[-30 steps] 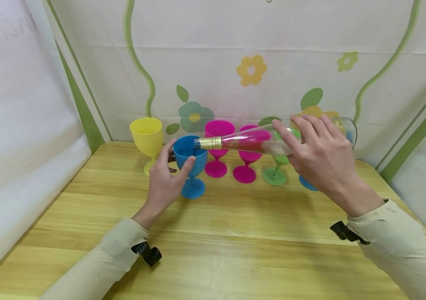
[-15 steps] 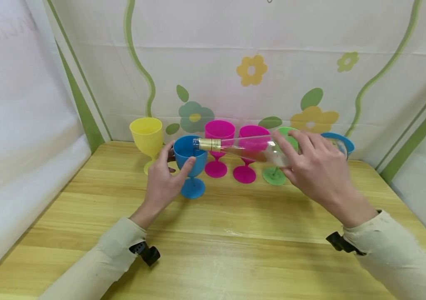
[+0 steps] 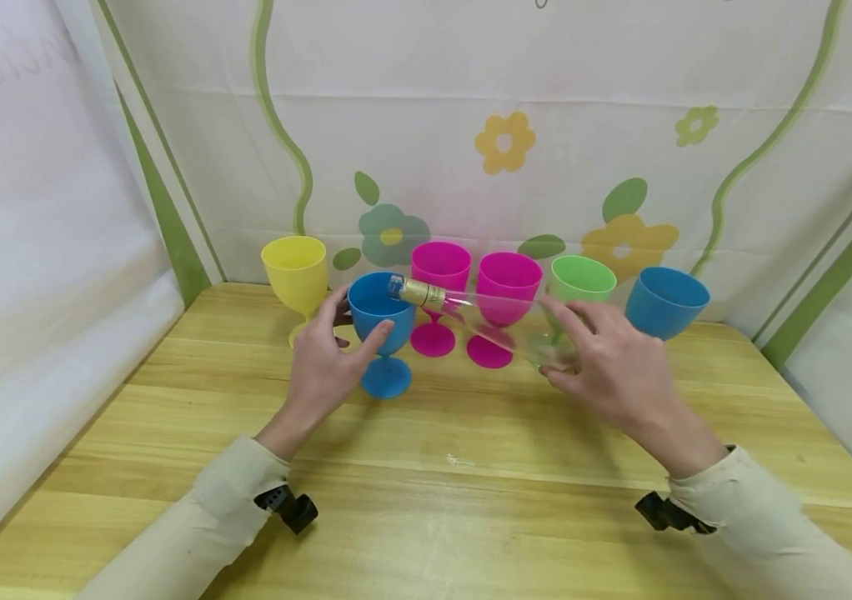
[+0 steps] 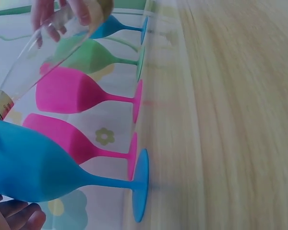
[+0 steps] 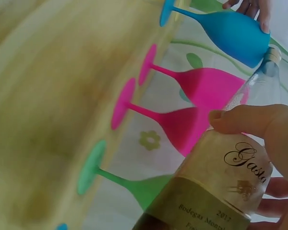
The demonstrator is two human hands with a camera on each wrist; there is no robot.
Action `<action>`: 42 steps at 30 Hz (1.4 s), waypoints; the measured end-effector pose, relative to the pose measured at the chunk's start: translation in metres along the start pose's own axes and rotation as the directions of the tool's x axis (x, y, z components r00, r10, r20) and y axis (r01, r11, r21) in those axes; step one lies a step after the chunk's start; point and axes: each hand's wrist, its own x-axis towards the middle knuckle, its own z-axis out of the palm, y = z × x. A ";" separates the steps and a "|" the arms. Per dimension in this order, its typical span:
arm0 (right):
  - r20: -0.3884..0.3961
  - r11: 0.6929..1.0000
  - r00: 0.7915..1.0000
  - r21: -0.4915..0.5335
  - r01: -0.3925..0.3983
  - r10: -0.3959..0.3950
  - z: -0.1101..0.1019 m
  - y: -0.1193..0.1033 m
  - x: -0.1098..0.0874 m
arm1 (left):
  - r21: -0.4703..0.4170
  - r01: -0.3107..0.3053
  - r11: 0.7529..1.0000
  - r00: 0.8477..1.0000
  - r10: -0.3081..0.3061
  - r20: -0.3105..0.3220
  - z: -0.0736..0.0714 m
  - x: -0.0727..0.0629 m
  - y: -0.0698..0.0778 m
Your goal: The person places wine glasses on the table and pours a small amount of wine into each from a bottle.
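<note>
A blue goblet [image 3: 366, 317] stands on the table, its bowl between the thumb and fingers of my left hand [image 3: 321, 358]. Across it, my right hand [image 3: 613, 367] grips a clear glass wine bottle [image 3: 486, 321] around the body. The bottle slants so its gold-banded neck is higher than its base, and its mouth is right at the goblet's right rim. In the right wrist view the bottle's label [image 5: 216, 182] shows printed lettering, and the thumb lies along the glass. The bottle's base is hidden behind the right hand in the head view.
Along the back of the wooden table [image 3: 441, 517] stand a yellow goblet [image 3: 295, 275], two pink goblets [image 3: 441, 260] [image 3: 510, 275], a green goblet [image 3: 582, 279] and a second blue goblet [image 3: 666, 304]. A white cloth wall [image 3: 411, 50] with printed flowers rises close behind them.
My right hand has come down and to the left, lowering the bottle's base while its mouth stays by the rim. The right-hand blue goblet has come into sight. My left hand has barely moved.
</note>
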 end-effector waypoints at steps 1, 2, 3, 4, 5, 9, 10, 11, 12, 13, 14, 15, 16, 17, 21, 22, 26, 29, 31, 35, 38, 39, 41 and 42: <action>0.016 1.000 1.000 0.013 -0.018 0.017 0.002 -0.001 -0.002 | 0.002 0.002 1.000 1.000 -0.002 0.001 0.000 0.000 0.000; 0.028 0.999 0.999 0.023 -0.033 0.032 0.005 -0.001 -0.003 | 0.005 0.004 1.000 1.000 -0.004 0.002 0.000 -0.001 -0.001; 0.039 0.998 0.998 0.030 -0.048 0.047 0.007 -0.002 -0.005 | 0.008 0.007 1.000 1.000 -0.007 0.004 -0.001 -0.001 -0.001; 0.046 0.998 0.997 0.035 -0.061 0.060 0.009 -0.002 -0.006 | 0.010 0.010 1.000 1.000 -0.010 0.005 -0.001 -0.002 -0.001; 0.050 0.996 0.996 0.040 -0.074 0.072 0.011 -0.003 -0.007 | 0.013 0.013 1.000 1.000 -0.013 0.007 -0.001 -0.002 -0.002; 0.049 0.992 0.993 0.070 -0.108 0.105 0.019 -0.003 -0.013 | 0.027 0.021 0.999 1.000 -0.021 0.012 -0.001 -0.003 -0.003; 0.045 0.990 0.993 0.079 -0.114 0.111 0.021 -0.003 -0.015 | 0.026 0.021 0.999 1.000 -0.021 0.012 -0.001 -0.003 -0.003; 0.039 0.989 0.993 0.090 -0.118 0.115 0.022 -0.003 -0.016 | 0.026 0.019 0.999 1.000 -0.020 0.011 -0.001 -0.003 -0.004; 0.033 0.987 0.992 0.101 -0.122 0.119 0.023 -0.003 -0.017 | 0.026 0.018 0.999 1.000 -0.018 0.009 -0.001 -0.003 -0.004; 0.028 0.986 0.992 0.113 -0.125 0.122 0.024 -0.003 -0.019 | 0.026 0.018 0.999 1.000 -0.018 0.007 -0.001 -0.003 -0.003; 0.022 0.984 0.992 0.124 -0.126 0.125 0.025 -0.003 -0.020 | 0.026 0.017 1.000 1.000 -0.017 0.005 -0.001 -0.003 -0.003; 0.015 0.983 0.992 0.133 -0.129 0.128 0.026 -0.003 -0.022 | 0.026 0.017 1.000 1.000 -0.017 0.003 0.000 -0.003 -0.003; 0.009 0.981 0.991 0.143 -0.132 0.133 0.027 -0.003 -0.023 | 0.025 0.017 1.000 1.000 -0.017 0.001 0.000 -0.002 -0.003; 0.005 0.979 0.990 0.153 -0.137 0.138 0.028 -0.003 -0.025 | 0.025 0.018 1.000 1.000 -0.018 -0.002 0.000 -0.002 -0.003; 0.002 0.964 0.983 0.200 -0.178 0.181 0.029 -0.003 -0.029 | 0.027 0.027 0.999 0.999 -0.026 -0.019 0.001 -0.001 -0.003; 0.004 0.958 0.981 0.214 -0.191 0.195 0.029 -0.003 -0.030 | 0.029 0.032 0.999 0.999 -0.031 -0.023 0.001 -0.001 -0.003; 0.005 0.935 0.970 0.267 -0.235 0.243 0.029 -0.002 -0.032 | 0.046 0.055 0.997 0.998 -0.053 -0.039 0.002 0.001 -0.004; 0.007 0.918 0.964 0.303 -0.254 0.264 0.029 -0.001 -0.034 | 0.057 0.074 0.996 0.996 -0.070 -0.053 0.002 0.004 -0.003; 0.006 0.908 0.961 0.326 -0.263 0.276 0.029 0.001 -0.036 | 0.067 0.083 0.994 0.995 -0.079 -0.063 0.003 0.005 -0.003; -0.009 0.889 0.957 0.370 -0.268 0.291 0.029 0.004 -0.038 | 0.088 0.091 0.992 0.994 -0.085 -0.074 0.004 0.010 -0.004; -0.022 0.873 0.953 0.409 -0.266 0.301 0.029 0.005 -0.040 | 0.101 0.097 0.990 0.993 -0.089 -0.081 0.005 0.014 -0.005; -0.025 0.866 0.952 0.422 -0.267 0.305 0.028 0.005 -0.040 | 0.104 0.098 0.990 0.992 -0.090 -0.085 0.005 0.016 -0.006; -0.030 0.856 0.948 0.441 -0.271 0.315 0.028 0.006 -0.040 | 0.104 0.100 0.990 0.992 -0.090 -0.093 0.006 0.019 -0.006; -0.033 0.852 0.947 0.446 -0.273 0.321 0.028 0.006 -0.041 | 0.104 0.100 0.989 0.991 -0.090 -0.096 0.007 0.021 -0.006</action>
